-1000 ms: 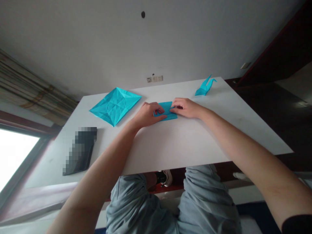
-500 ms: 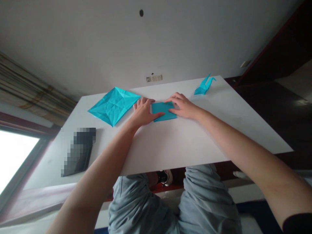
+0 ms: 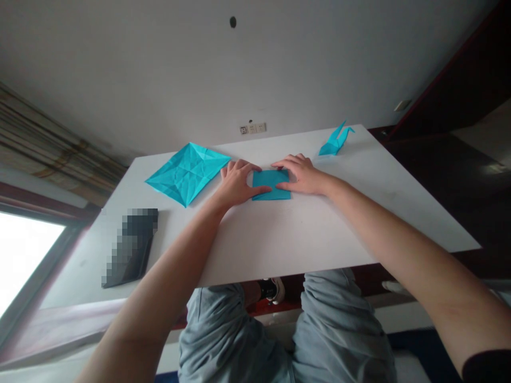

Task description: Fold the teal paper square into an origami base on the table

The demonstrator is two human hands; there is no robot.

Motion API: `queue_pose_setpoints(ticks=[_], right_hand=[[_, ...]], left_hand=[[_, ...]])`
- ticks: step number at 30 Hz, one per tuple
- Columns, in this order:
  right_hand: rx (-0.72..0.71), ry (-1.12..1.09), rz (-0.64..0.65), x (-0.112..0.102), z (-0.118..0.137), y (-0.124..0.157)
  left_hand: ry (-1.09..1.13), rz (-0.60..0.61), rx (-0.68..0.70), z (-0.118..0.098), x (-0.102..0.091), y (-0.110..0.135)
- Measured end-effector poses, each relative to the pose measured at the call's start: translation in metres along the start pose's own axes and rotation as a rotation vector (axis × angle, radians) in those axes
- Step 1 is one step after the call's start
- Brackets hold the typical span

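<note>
A small folded piece of turquoise paper (image 3: pixel 268 180) lies flat on the white table (image 3: pixel 287 239) between my hands. My left hand (image 3: pixel 237 183) spans its left end, thumb resting on the paper and index finger by the far left corner. At the right end is my right hand (image 3: pixel 301 174), its thumb tip on the paper and its forefinger reaching along the far edge. Thumb and forefinger stand apart on both hands, and neither hand lifts the paper. Just left of my left hand lies an unfolded, creased turquoise sheet (image 3: pixel 187 175), close to the fingers.
A turquoise paper crane (image 3: pixel 335 142) stands at the far right of the table. To the left lies a dark, pixelated flat object (image 3: pixel 130 247). The wall with power sockets (image 3: pixel 253 128) rises behind the table, and my legs (image 3: pixel 239 335) are under its near edge.
The folded paper has turned slightly and now lies squarer to the table's edge. My right forefinger has drawn back a little from its far edge. My left hand has barely moved.
</note>
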State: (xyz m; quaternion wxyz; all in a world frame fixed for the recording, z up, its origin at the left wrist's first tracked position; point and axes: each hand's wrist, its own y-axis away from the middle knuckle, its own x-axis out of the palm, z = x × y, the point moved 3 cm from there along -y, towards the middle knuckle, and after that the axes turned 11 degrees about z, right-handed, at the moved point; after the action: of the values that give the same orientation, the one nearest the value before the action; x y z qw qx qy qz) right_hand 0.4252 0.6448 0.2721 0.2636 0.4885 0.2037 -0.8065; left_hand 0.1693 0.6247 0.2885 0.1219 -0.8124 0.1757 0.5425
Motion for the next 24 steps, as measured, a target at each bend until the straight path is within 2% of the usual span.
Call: queue_pose_setpoints(ticks=[20, 24], right_hand=[[0.039, -0.017, 0.035, -0.0007, 0.0013, 0.0017], [0.012, -0.047, 0.002, -0.001, 0.0007, 0.0009]], left_hand=[[0.016, 0.024, 0.174, -0.001, -0.001, -0.0013], [0.03, 0.008, 0.153, 0.0018, 0.0, -0.0025]])
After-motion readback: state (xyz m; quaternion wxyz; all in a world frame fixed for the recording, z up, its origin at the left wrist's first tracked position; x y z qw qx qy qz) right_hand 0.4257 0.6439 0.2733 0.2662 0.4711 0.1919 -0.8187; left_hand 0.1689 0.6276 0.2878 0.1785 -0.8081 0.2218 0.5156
